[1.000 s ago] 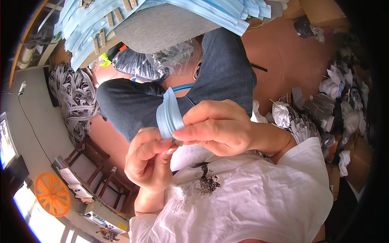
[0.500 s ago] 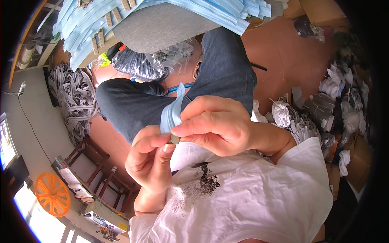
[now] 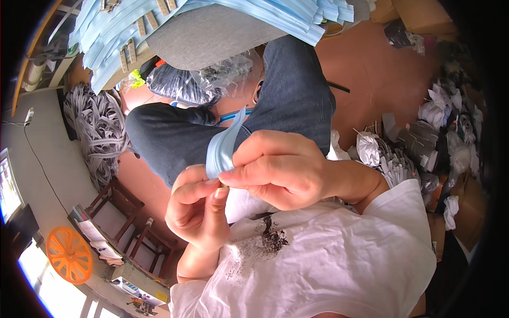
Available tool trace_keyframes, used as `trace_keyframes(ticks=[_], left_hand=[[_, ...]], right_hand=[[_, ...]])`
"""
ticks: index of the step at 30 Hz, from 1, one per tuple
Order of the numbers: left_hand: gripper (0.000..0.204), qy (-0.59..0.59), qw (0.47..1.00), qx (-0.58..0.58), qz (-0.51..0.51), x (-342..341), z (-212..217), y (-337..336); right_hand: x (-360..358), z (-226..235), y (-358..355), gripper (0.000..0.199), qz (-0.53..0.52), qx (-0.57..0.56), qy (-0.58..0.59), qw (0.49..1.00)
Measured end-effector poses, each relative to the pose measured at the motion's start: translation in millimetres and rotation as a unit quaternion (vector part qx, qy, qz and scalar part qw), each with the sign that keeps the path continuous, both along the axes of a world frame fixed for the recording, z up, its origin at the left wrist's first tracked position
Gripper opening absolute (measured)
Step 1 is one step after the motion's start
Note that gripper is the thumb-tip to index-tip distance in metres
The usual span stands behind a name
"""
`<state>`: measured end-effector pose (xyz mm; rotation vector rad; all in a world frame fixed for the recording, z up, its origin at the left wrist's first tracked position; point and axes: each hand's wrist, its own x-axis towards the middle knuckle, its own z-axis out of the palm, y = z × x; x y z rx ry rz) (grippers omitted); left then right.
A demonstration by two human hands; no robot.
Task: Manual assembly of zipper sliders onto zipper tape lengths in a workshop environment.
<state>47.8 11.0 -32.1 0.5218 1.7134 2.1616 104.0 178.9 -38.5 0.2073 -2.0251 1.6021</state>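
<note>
A light blue zipper tape (image 3: 220,151) curves upward between my hands, its row of teeth showing along one side. My right hand (image 3: 283,167) pinches its lower end between thumb and fingers. Close against it, my left hand (image 3: 200,209) is closed, thumb against forefinger, on a small metallic piece that the fingertips now almost wholly hide. The fingertips of both hands meet at the tape's end, above my lap.
Ahead, many light blue zipper tapes (image 3: 122,32) with small tan pieces lie over a grey surface (image 3: 212,34). Grey strips (image 3: 98,130) are heaped at left, near a dark wooden rack (image 3: 119,206). An orange wheel (image 3: 69,255) stands lower left. Plastic bags (image 3: 419,143) and cartons fill the right.
The zipper tape has turned so its teeth show, and its end has come down over the small metallic piece, which was visible between my fingertips before. Both hands have shifted slightly.
</note>
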Motion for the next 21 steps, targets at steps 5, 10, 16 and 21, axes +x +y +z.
trace_keyframes(ticks=[5,10,16,21], left_hand=[[0.015,0.05,0.999,0.005,-0.003,-3,-4,-1],[0.015,0.072,0.997,-0.013,-0.007,-5,-6,-1],[0.013,0.096,0.995,-0.014,0.023,-2,-14,3],[0.013,0.074,0.995,-0.036,0.047,1,-25,3]], right_hand=[[0,1,0,0.033,-0.011,-0.004,0.02,1.0],[1,-1,1,0.032,-0.018,0.014,0.02,1.0],[0,-4,-3,0.032,-0.023,0.026,0.027,0.999],[-5,-14,-9,0.026,-0.044,0.034,0.033,0.998]])
